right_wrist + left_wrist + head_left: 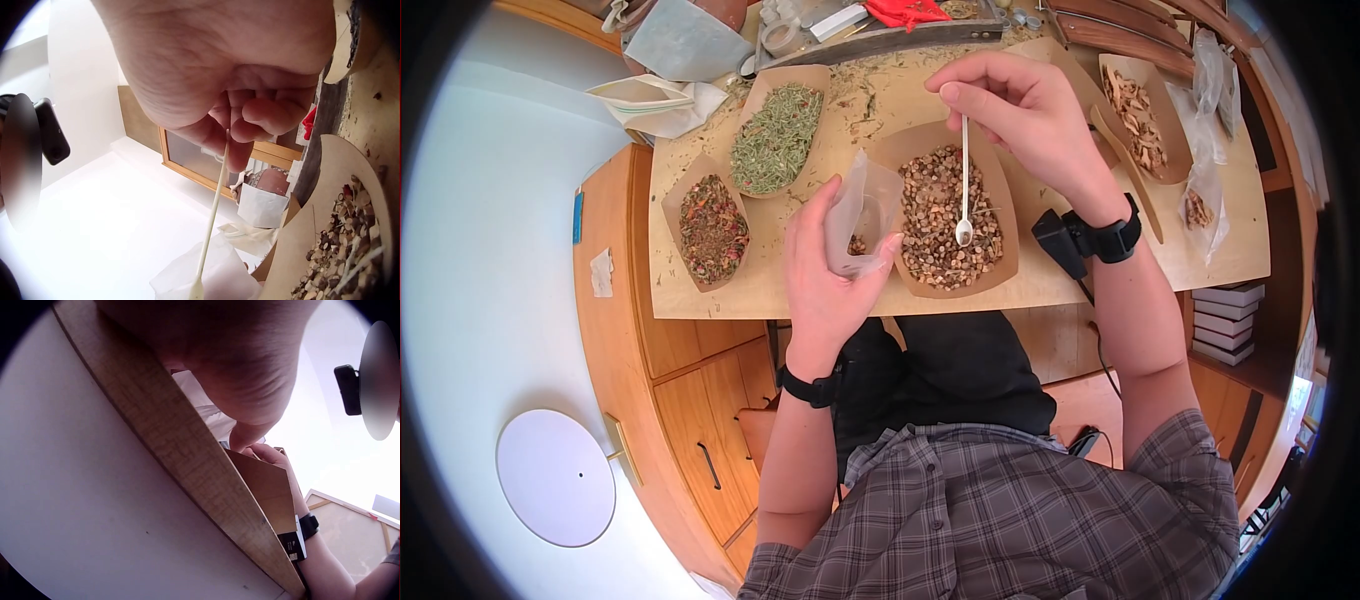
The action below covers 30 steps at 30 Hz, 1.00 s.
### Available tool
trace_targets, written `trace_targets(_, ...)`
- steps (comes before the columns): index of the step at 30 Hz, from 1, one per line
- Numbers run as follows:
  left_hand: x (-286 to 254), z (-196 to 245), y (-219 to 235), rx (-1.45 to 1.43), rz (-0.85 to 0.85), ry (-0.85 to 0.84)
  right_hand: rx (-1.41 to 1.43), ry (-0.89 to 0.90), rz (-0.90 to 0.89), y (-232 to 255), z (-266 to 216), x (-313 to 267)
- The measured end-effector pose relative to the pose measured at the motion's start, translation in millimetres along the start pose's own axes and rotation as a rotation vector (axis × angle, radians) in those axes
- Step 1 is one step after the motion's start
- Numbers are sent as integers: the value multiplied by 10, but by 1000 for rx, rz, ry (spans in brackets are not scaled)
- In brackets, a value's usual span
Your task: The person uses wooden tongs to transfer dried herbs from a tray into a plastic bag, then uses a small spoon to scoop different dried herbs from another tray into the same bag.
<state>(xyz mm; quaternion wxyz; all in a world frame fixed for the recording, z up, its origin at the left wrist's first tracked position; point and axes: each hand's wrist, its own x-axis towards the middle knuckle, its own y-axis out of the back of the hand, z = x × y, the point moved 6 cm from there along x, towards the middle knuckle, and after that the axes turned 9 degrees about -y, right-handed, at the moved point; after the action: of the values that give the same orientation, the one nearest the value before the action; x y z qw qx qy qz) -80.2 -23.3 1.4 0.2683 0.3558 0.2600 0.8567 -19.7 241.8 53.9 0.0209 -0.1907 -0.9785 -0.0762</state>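
Note:
My left hand holds a translucent pouch upright, mouth up, with a few brown bits low inside. Between thumb and fingers, my right hand pinches the top of a long thin white spoon. The spoon hangs down over a paper tray of chopped brown pieces, its bowl just above them; whether they touch I cannot tell. In the right wrist view the spoon slants down from the fingertips, with the pouch behind its lower end.
Trays of green cut herb and reddish mix stand on the left, one of pale slices at the right. A plastic bag lies beyond it. A grey tray and a white bag are at the back.

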Motion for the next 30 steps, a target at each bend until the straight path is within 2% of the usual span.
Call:
trace_targets(5, -13, -3, -7, -11, -7, 10, -1, -14, -11, 0, -3, 0)
trace_targets(7, -42, -70, -46, -150, 22, 113, 15, -14, -13, -2, 10, 5)
trace_targets(10, -44, -75, -46, -163, 23, 130, 40, -29, -18, -12, 1, 1)
trace_targets(13, -36, -52, -36, -97, -1, 49, 45, -31, -21, -13, 31, 8)
trace_targets(23, -32, -47, -14, -123, 32, 106, 40, -58, -15, -26, 23, 11)
trace_targets(30, 1, 38, 32, 9, 12, 7, 21, -45, -4, -31, 31, 24)
